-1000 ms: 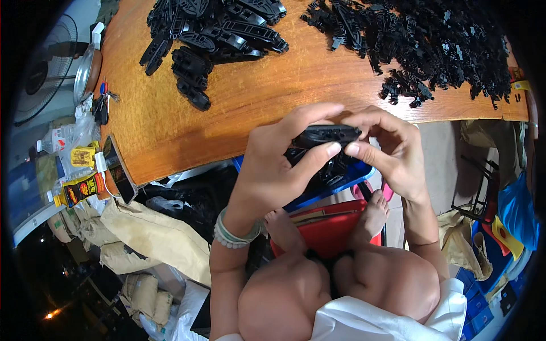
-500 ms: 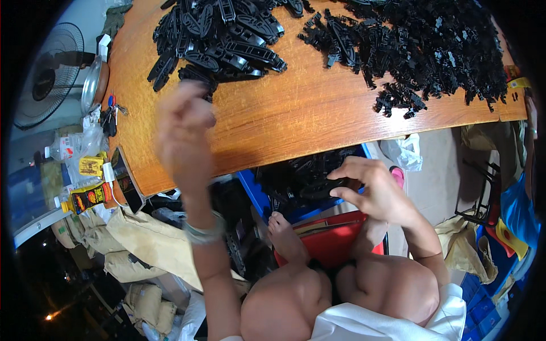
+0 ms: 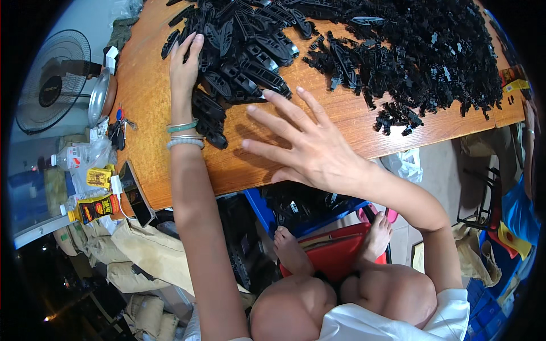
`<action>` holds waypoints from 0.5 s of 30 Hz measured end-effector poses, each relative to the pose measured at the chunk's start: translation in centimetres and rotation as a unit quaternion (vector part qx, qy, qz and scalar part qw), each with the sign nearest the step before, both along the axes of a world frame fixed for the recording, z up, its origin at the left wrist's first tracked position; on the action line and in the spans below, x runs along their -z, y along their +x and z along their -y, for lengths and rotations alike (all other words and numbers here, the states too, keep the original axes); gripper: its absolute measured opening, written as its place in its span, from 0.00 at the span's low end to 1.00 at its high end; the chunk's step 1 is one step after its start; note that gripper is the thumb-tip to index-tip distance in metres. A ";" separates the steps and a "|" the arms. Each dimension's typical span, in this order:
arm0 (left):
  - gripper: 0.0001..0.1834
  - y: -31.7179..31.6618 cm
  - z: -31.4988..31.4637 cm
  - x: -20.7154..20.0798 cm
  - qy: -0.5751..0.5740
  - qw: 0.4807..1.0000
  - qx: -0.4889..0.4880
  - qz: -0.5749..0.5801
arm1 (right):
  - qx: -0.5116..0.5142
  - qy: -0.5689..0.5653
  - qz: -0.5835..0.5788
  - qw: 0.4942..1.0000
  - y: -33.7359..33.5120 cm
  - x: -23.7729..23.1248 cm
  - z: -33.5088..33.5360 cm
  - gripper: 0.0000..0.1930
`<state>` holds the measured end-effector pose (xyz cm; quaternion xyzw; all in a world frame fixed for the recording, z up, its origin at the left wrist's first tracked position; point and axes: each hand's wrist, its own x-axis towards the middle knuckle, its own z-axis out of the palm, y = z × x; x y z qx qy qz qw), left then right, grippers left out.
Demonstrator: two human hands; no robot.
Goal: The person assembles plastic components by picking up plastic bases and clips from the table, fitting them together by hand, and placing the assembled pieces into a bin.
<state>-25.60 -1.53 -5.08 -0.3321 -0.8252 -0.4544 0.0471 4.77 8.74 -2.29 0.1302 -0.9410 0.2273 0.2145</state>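
Left hand: we have the left hand (image 3: 185,65) at the left edge of the heap of long black parts (image 3: 250,34), fingers extended among the pieces; we cannot tell whether it grips one.
Right hand: we hold the right hand (image 3: 313,153) palm down over the near part of the table (image 3: 153,148), fingers spread, grasping nothing.
Long parts: they lie in a loose heap at the far left of the table, with a short cluster (image 3: 207,119) beside our left wrist.
Small parts: a broad heap of small black parts (image 3: 421,57) covers the far right.
Blue bin: below the table edge, we see a blue bin (image 3: 260,210) containing more black parts (image 3: 296,204).
Progress: we judge the work to be partway through, with plenty of pieces in both heaps.
Finished count: we cannot tell which pieces are complete.
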 end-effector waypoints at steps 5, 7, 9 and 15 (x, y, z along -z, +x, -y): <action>0.27 3.4 -1.6 0.7 0.036 0.999 -0.022 0.017 | -0.012 0.012 0.016 1.000 0.4 1.9 0.8 0.30; 0.28 5.2 -1.8 0.5 0.033 0.998 -0.045 0.007 | -0.008 0.000 0.014 1.000 0.7 2.1 1.1 0.30; 0.28 6.5 -2.1 0.4 0.033 0.998 -0.052 -0.006 | -0.005 -0.012 0.012 1.000 0.9 2.1 1.2 0.29; 0.27 8.2 -2.2 -0.3 0.036 0.998 -0.038 -0.030 | 0.006 -0.026 -0.006 1.000 1.9 2.3 0.9 0.26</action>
